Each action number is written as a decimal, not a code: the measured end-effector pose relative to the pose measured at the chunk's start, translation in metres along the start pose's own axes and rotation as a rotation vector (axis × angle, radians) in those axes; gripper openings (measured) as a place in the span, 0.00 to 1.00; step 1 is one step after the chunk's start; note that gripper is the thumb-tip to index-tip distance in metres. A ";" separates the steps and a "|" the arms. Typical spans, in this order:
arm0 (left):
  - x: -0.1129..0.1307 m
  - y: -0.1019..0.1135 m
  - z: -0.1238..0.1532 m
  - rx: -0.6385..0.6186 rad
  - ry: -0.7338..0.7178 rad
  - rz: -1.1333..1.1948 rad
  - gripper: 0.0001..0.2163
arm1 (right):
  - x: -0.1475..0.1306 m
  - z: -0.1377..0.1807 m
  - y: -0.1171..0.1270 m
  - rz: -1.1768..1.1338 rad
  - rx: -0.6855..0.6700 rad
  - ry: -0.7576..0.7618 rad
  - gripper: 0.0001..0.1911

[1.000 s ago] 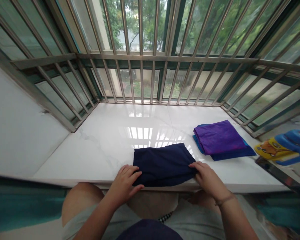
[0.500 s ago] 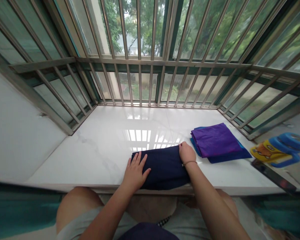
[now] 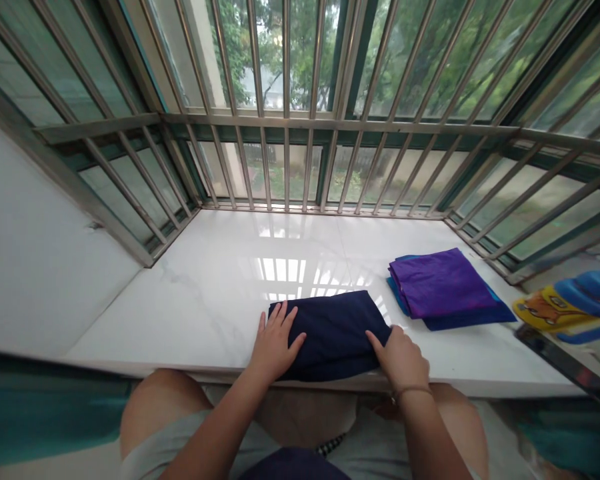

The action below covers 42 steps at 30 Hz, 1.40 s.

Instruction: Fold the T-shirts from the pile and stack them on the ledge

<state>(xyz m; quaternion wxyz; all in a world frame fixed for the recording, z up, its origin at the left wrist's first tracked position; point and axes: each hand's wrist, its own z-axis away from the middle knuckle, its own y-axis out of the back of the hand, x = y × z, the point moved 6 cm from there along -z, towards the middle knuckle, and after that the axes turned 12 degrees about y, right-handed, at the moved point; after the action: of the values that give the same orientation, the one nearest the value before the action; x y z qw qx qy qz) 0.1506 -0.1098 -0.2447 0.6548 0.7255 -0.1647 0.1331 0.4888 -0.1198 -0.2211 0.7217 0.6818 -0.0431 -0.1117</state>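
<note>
A folded navy cloth (image 3: pixel 335 333) lies flat at the front edge of the white sill, its near side reaching the edge. My left hand (image 3: pixel 276 343) rests on the cloth's left end with the fingers spread and nothing gripped. At the lower right corner, my right hand (image 3: pixel 403 357) pinches the cloth's right edge, thumb on top; its other fingers are partly hidden at the side. To the right, a purple folded cloth (image 3: pixel 440 283) is stacked on blue ones, apart from both hands.
A yellow and blue cup (image 3: pixel 565 307) with a handle stands at the far right, beside a dark flat phone-like object (image 3: pixel 563 360). Metal window bars (image 3: pixel 300 123) enclose the back and sides of the white sill (image 3: pixel 205 280). My knees are below its front edge.
My right hand has moved from the navy cloth's far right corner down along its right edge towards me. My left hand stays on the left end. The view has shifted slightly.
</note>
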 end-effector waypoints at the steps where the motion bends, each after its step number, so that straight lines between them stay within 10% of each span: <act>1: -0.004 0.003 -0.001 0.011 0.001 0.072 0.27 | 0.004 0.007 -0.005 -0.043 -0.015 0.020 0.26; 9: -0.073 0.044 -0.029 0.069 0.142 0.538 0.17 | -0.016 0.000 0.027 -0.572 0.252 0.097 0.17; 14: -0.076 0.045 -0.032 0.020 0.056 0.554 0.19 | -0.117 0.028 0.045 -0.686 0.396 0.479 0.14; 21: -0.079 0.037 -0.033 0.070 0.163 0.559 0.25 | -0.241 0.101 -0.006 -0.361 0.039 1.132 0.18; 28: -0.074 0.036 -0.037 0.122 0.133 0.421 0.11 | -0.237 0.129 -0.020 -0.409 0.146 1.264 0.16; 34: -0.076 0.037 -0.037 0.215 0.135 0.412 0.10 | -0.229 0.166 -0.014 -0.389 -0.015 1.492 0.13; 42: -0.056 0.050 -0.025 0.215 -0.039 0.349 0.13 | -0.179 0.104 0.031 -0.323 0.286 0.966 0.08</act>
<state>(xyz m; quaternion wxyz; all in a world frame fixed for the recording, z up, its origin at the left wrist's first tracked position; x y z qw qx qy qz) 0.0797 -0.0853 -0.2195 0.5373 0.7541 -0.2856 0.2472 0.2958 -0.1801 -0.1667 0.5325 0.7453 0.3851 0.1126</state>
